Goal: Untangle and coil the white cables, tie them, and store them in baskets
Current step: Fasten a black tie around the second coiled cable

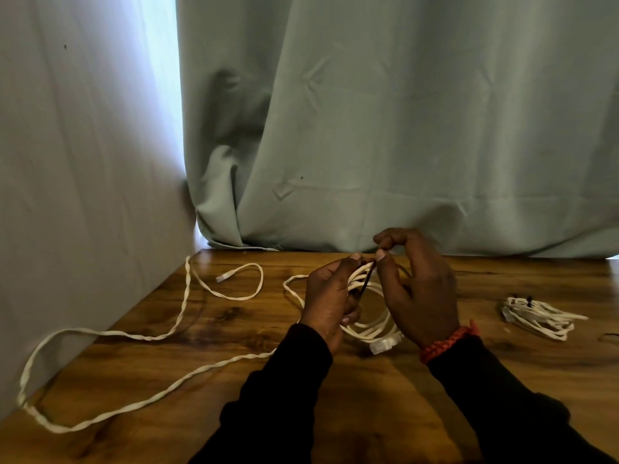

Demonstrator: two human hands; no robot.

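Observation:
My left hand [330, 296] grips a coiled white cable [371, 321] at the middle of the wooden table [301, 380]. A clear plug [385, 344] hangs at the coil's lower edge. A dark tie [366, 279] crosses the coil's strands. My right hand [418, 289] pinches the tie's top end between thumb and forefinger. A long loose white cable [140, 336] trails across the left half of the table, its plug [222, 277] lying at the back left. A tied white coil [539, 314] rests at the right.
A pale green curtain [402, 128] hangs behind the table's back edge. A white wall [83, 179] runs along the left side. A small dark loop [609, 336] lies at the far right edge. No basket is in view.

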